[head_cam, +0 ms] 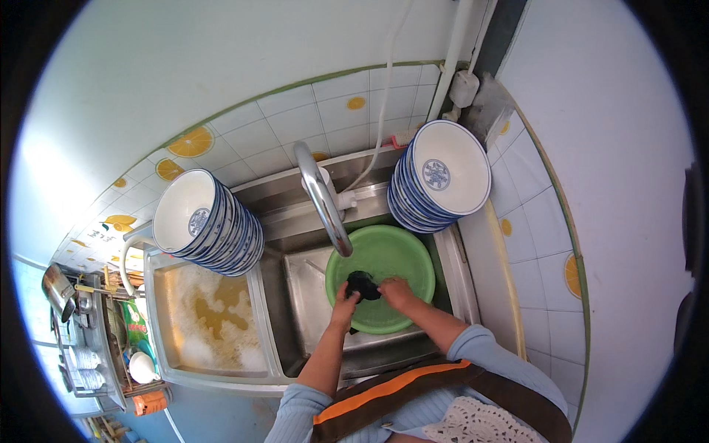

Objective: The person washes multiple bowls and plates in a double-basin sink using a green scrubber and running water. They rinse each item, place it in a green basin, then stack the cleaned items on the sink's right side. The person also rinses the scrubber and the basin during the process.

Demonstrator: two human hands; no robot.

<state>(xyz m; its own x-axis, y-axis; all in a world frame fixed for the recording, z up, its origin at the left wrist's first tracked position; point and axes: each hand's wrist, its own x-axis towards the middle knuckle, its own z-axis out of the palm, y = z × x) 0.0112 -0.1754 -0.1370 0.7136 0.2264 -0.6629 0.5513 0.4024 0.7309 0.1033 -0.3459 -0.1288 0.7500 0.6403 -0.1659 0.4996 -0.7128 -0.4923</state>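
A green plastic basin (382, 243) holding clear water stands in the right bowl of a steel sink. My left hand (346, 304) grips the left side of a black cloth-like item (363, 286) over the basin. The fingers of my right hand (394, 292) pinch its right edge. A curved chrome faucet (321, 194) arches above the basin's upper left rim; no stream of water from it can be made out.
Stacked blue-and-white bowls (185, 213) rise at the left, and another bowl stack (451, 166) stands behind right. The left sink bowl (207, 315) holds murky, foamy water. A tiled wall (293, 119) closes the back; a cluttered rack (105, 343) stands far left.
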